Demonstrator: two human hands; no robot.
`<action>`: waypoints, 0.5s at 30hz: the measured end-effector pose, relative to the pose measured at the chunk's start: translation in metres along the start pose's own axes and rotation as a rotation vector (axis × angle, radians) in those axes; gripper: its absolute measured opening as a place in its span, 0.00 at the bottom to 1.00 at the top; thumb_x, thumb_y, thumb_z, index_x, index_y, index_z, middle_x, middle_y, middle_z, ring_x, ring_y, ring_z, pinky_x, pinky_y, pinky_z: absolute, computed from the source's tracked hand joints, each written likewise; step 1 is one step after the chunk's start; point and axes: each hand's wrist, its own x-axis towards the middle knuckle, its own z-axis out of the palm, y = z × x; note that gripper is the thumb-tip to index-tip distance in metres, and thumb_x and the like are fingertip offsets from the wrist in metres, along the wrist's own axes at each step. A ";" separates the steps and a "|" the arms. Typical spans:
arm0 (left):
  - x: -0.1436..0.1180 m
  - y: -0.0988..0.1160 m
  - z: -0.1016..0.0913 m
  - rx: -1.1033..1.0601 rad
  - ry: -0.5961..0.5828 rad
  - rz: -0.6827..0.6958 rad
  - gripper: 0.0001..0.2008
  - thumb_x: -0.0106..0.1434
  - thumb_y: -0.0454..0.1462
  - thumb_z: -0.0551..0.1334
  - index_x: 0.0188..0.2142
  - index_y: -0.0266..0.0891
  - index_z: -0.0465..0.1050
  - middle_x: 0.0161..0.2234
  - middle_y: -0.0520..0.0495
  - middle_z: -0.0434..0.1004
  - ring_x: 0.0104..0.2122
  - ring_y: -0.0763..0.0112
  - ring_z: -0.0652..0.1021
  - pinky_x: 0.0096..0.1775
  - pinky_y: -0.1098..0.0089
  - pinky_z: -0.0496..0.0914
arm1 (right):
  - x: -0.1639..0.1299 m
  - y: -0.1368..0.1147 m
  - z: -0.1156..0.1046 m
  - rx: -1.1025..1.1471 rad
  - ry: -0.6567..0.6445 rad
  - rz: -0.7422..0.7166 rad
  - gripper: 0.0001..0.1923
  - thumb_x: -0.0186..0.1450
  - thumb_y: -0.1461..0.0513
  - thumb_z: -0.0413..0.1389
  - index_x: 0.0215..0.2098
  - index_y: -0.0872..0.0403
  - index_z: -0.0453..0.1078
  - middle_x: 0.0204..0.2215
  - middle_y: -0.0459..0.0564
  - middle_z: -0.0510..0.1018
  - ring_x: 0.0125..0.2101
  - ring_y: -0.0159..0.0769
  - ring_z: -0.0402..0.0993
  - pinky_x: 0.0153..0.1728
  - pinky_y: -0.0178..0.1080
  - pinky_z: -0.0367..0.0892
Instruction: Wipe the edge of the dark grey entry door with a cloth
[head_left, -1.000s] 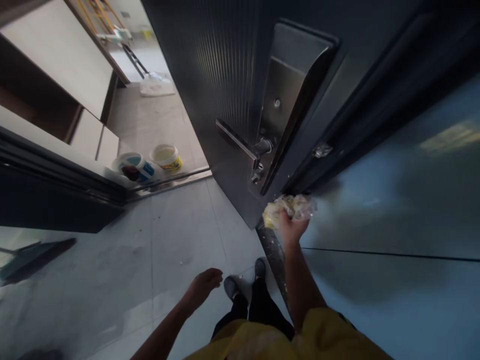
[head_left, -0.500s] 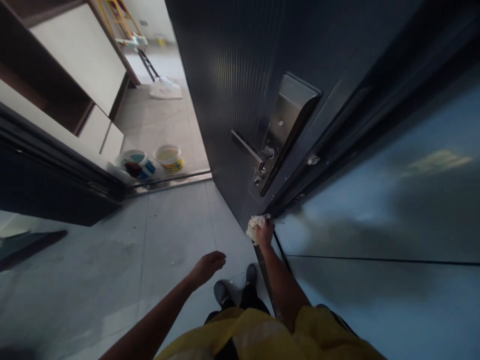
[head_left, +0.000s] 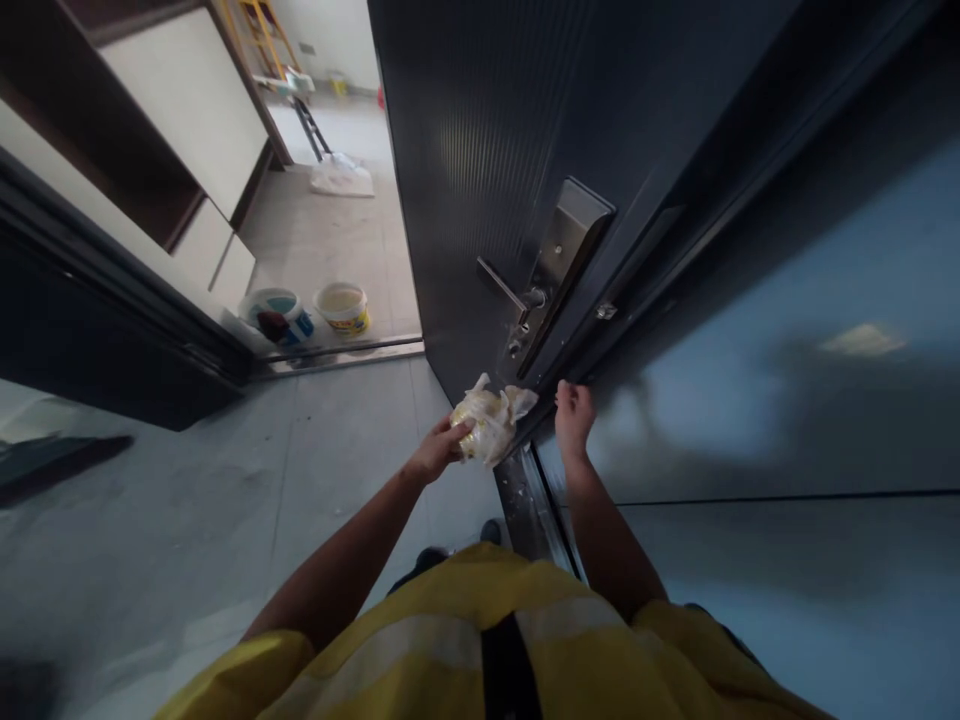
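The left hand (head_left: 439, 452) grips a crumpled yellowish rag (head_left: 489, 422) just beside the dark door's (head_left: 480, 150) lower edge, below the lever handle (head_left: 504, 289). The right hand (head_left: 574, 412), fingers loosely curled and holding nothing, rests against the door edge beside it.

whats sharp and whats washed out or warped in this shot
Head view: the left hand holding the rag and the lock plate read fairly sharp; the far room is overexposed; the glossy wall shows soft glare; the door edges bow from wide-angle distortion.

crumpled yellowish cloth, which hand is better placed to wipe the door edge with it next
Probably the left hand: it grips the crumpled yellowish cloth just beside the dark metal door's edge. The right hand is bare, fingers resting at that edge.
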 end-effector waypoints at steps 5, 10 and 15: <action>-0.010 -0.010 -0.032 0.037 0.192 -0.069 0.44 0.33 0.61 0.78 0.43 0.37 0.71 0.31 0.50 0.78 0.26 0.70 0.77 0.26 0.71 0.69 | 0.003 0.016 0.037 -0.159 0.055 -0.303 0.11 0.64 0.51 0.50 0.33 0.50 0.61 0.27 0.48 0.69 0.28 0.36 0.67 0.35 0.40 0.68; -0.011 -0.007 -0.064 0.096 0.142 -0.132 0.44 0.34 0.62 0.78 0.42 0.37 0.71 0.31 0.50 0.78 0.26 0.70 0.77 0.27 0.70 0.68 | 0.002 0.029 0.046 -0.260 0.147 -0.402 0.06 0.64 0.56 0.49 0.32 0.49 0.57 0.27 0.46 0.66 0.30 0.37 0.65 0.36 0.39 0.66; -0.005 0.016 -0.095 0.172 0.094 -0.195 0.45 0.30 0.60 0.79 0.42 0.38 0.71 0.34 0.49 0.79 0.29 0.68 0.78 0.30 0.69 0.70 | 0.003 0.036 0.042 -0.349 0.235 -0.401 0.08 0.64 0.59 0.47 0.30 0.47 0.51 0.28 0.47 0.64 0.32 0.38 0.63 0.37 0.39 0.65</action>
